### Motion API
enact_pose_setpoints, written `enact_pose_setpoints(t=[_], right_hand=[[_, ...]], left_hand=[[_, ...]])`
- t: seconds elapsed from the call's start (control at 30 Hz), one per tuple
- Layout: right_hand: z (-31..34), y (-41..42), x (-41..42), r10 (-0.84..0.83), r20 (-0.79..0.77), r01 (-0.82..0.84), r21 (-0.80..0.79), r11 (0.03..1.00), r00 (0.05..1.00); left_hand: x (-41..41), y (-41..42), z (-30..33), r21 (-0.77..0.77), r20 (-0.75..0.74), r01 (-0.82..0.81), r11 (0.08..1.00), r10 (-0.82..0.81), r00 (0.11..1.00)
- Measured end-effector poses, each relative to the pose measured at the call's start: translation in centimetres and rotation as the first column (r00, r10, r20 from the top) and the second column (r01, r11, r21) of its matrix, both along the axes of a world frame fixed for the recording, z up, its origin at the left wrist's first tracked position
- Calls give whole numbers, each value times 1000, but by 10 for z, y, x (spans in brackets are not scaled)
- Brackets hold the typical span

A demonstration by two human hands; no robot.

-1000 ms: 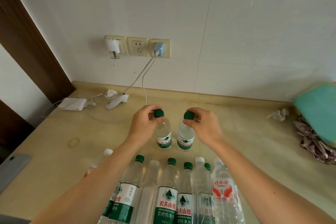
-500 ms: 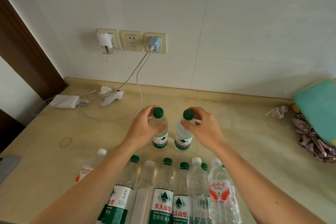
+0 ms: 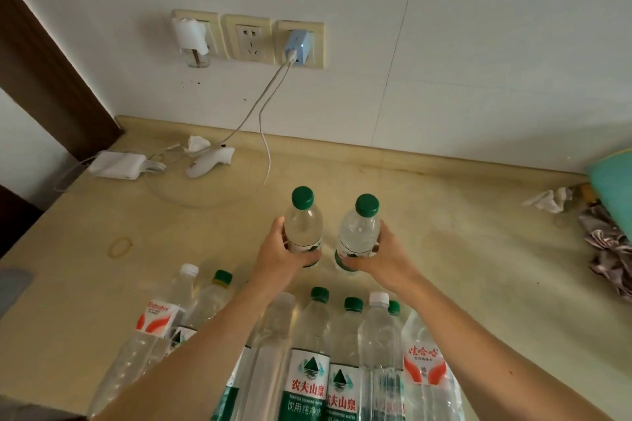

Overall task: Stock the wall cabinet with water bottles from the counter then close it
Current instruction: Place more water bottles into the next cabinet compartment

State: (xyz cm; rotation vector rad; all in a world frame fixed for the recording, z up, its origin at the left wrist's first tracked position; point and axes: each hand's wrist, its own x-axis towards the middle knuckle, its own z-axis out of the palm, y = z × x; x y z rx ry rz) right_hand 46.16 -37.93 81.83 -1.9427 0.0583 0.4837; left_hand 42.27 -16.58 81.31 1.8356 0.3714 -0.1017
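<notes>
Left hand (image 3: 278, 251) wraps the lower body of one small green-capped bottle (image 3: 303, 225), fingers curled round the label band. Right hand (image 3: 383, 256) grips a second small bottle (image 3: 359, 232) the same way, at its label. Both bottles upright, side by side with a narrow gap, caps clear above the hands. Can't tell if the bases touch the bench (image 3: 478, 267) or sit just above it.

Row of bottles (image 3: 328, 352) stands near the front edge, between and under the forearms: green-capped, white-capped, two with red-and-white labels.

Vs 0.5 s ago: both hands have slid down from the bottle necks and shoulders to the label zone; caps now fully exposed. Bottles sit in about the same spot relative to the row.

Back left of the bench: white adapter (image 3: 118, 164), white handheld gadget (image 3: 208, 164), cables running up to the wall sockets (image 3: 249, 41). Rubber band (image 3: 120, 246) at left. Crumpled tissue (image 3: 547, 200) at right.
</notes>
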Motion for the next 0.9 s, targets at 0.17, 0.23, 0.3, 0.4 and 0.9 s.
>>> enact_pose_setpoints(t=[0.17,0.23,0.3,0.4,0.9], right_hand=[[12,1,-13,-148,7,147,80,986,989],[26,2,-20,-191,37,186,116,976,981],[48,5,-29,-222,90,209,134,969,971],[86,11,-43,-263,180,231,180,956,948],[351,36,-112,-439,607,193,428,883,662]], left_hand=[[-6,3,2,-15,48,-11,1000,12,999],[-8,5,12,-42,85,-9,999,13,996],[-10,6,32,-68,137,16,998,-6,991],[-10,7,74,-100,232,77,992,-52,971],[-38,8,357,-173,713,295,940,-87,696]])
